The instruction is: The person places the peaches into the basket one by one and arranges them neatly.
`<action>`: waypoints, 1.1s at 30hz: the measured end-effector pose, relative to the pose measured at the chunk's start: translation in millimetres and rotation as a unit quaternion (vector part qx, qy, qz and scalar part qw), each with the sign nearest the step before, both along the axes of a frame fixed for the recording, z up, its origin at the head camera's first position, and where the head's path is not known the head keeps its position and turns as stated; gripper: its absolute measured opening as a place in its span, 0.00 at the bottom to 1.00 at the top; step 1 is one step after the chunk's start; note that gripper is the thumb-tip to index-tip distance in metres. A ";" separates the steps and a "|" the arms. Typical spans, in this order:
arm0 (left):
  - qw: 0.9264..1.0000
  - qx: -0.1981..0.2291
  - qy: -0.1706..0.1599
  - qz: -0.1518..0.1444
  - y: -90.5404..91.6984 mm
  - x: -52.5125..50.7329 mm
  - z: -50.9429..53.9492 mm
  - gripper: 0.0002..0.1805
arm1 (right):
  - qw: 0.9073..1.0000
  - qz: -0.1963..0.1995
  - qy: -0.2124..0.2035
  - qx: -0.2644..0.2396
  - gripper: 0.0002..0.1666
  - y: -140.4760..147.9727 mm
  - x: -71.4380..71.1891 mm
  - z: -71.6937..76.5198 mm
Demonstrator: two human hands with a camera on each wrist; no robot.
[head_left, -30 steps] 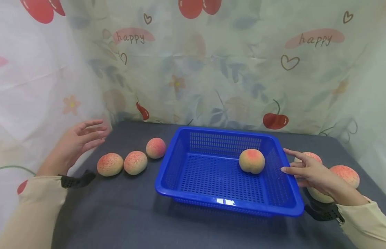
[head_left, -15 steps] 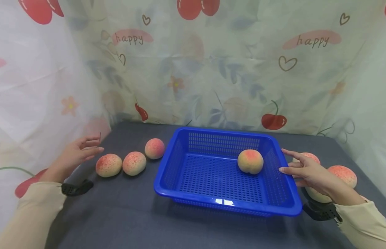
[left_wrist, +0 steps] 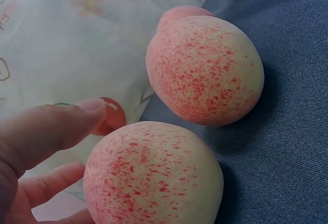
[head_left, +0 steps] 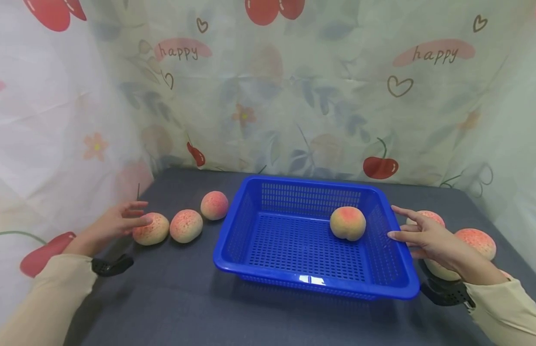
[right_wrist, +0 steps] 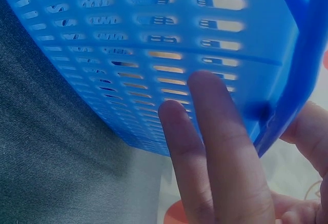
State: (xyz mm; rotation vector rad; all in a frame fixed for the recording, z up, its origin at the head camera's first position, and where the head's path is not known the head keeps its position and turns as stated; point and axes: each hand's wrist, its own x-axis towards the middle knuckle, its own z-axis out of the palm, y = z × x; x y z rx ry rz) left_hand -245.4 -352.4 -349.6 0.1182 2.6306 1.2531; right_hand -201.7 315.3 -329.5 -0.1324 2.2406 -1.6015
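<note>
My left hand (head_left: 110, 225) reaches over the leftmost peach (head_left: 154, 231), thumb and fingers spread. In the left wrist view the thumb (left_wrist: 56, 129) stands apart from that peach, while the fingertips lie at its far side; whether they touch cannot be told. Beside it are a second peach (head_left: 186, 226) and a pinker one (head_left: 214, 205). With my right hand (head_left: 441, 245) I hold the right rim of a blue plastic basket (head_left: 289, 284). Two fingers (right_wrist: 225, 131) lie along its outer slotted wall, and the thumb hooks over the rim. One peach (head_left: 347, 224) sits inside, towards the right.
Several more peaches, one of them (head_left: 476, 242) in plain sight, lie right of the basket, partly hidden by my right hand and forearm. All stand on a dark grey cloth (head_left: 190, 298). A printed curtain (head_left: 272, 110) encloses the back and sides.
My left hand has come down and to the right, from beside the leftmost peach to over its left side. The right hand keeps its hold; basket and peaches stay put.
</note>
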 end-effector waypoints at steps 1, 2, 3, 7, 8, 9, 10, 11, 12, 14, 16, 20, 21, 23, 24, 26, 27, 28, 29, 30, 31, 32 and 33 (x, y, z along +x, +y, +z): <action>1.000 -0.001 -0.007 -0.001 -0.3 -1.3 -0.8 0.44 | 1.000 0.000 -0.002 -0.002 0.54 0.2 0.0 0.1; 1.000 -0.001 -0.013 -0.002 -0.9 -2.5 -1.7 0.44 | 1.000 -0.001 -0.004 -0.005 0.54 0.4 -0.1 0.3; 1.000 0.000 -0.019 -0.004 -1.6 -3.5 -2.6 0.44 | 1.000 0.000 -0.005 -0.007 0.54 0.6 -0.1 0.4; 0.999 0.003 -0.035 -0.011 -2.8 -4.9 -5.3 0.45 | 1.000 -0.002 -0.004 -0.006 0.54 0.5 0.2 0.4; 0.999 0.003 -0.038 -0.013 -3.0 -4.6 -5.5 0.45 | 1.000 -0.002 -0.003 -0.004 0.54 0.2 0.2 0.3; 0.999 0.002 -0.041 -0.014 -3.3 -4.3 -5.8 0.46 | 1.000 -0.003 -0.003 -0.003 0.54 -0.1 0.2 0.1; 0.999 0.003 -0.042 -0.016 -3.2 -4.0 -6.0 0.46 | 1.000 -0.004 -0.001 0.001 0.55 -0.4 0.5 -0.2; 0.999 0.003 -0.045 -0.017 -3.2 -3.8 -6.3 0.46 | 1.000 -0.005 -0.001 0.002 0.55 -0.7 0.5 -0.3; 0.999 0.004 -0.048 -0.018 -3.3 -3.6 -6.7 0.46 | 1.000 -0.004 0.000 0.002 0.55 -0.9 0.7 -0.4; 0.998 0.005 -0.052 -0.020 -4.2 -3.6 -8.1 0.47 | 1.000 -0.004 -0.001 0.002 0.55 -1.3 1.0 -0.5; 0.998 0.010 -0.056 -0.022 -4.6 -3.6 -9.2 0.47 | 1.000 -0.003 -0.001 0.001 0.55 -1.4 1.2 -0.4; 0.998 0.018 -0.063 -0.027 -5.3 -3.6 -10.4 0.48 | 1.000 -0.002 -0.001 -0.001 0.54 -1.5 1.6 0.1; 0.997 0.019 -0.064 -0.027 -5.2 -3.6 -10.5 0.48 | 1.000 -0.001 0.000 0.000 0.55 -1.6 1.7 0.2; 0.997 0.024 -0.068 -0.028 -5.2 -3.7 -10.5 0.48 | 1.000 -0.002 0.000 0.000 0.55 -1.5 1.9 0.2; 0.997 0.026 -0.070 -0.029 -5.1 -3.8 -10.5 0.48 | 1.000 -0.002 0.000 -0.001 0.54 -1.5 1.9 0.2; 0.996 0.030 -0.074 -0.029 -5.2 -3.9 -10.7 0.48 | 1.000 -0.002 -0.002 -0.003 0.54 -1.5 1.7 0.2; 0.996 0.030 -0.076 -0.027 -5.2 -3.8 -10.9 0.48 | 1.000 -0.002 -0.002 -0.004 0.54 -1.4 1.6 0.2; 0.996 0.031 -0.078 -0.026 -5.1 -3.9 -11.3 0.48 | 1.000 -0.002 -0.002 -0.004 0.55 -1.4 1.7 0.1; 0.996 0.030 -0.079 -0.024 -4.9 -4.0 -11.6 0.49 | 1.000 -0.002 -0.002 -0.005 0.55 -1.4 1.6 0.1; 0.996 0.031 -0.080 -0.022 -4.8 -4.1 -11.9 0.49 | 1.000 -0.002 -0.002 -0.006 0.55 -1.2 1.5 0.1; 0.996 0.031 -0.080 -0.019 -4.7 -4.3 -12.2 0.49 | 1.000 -0.001 -0.002 -0.007 0.55 -1.1 1.3 0.1; 0.996 0.031 -0.081 -0.017 -4.4 -4.4 -12.3 0.49 | 1.000 -0.001 -0.002 -0.007 0.55 -0.9 1.2 0.1; 0.996 0.032 -0.081 -0.016 -4.0 -4.5 -12.3 0.49 | 1.000 -0.001 -0.003 -0.008 0.55 -0.6 1.0 0.2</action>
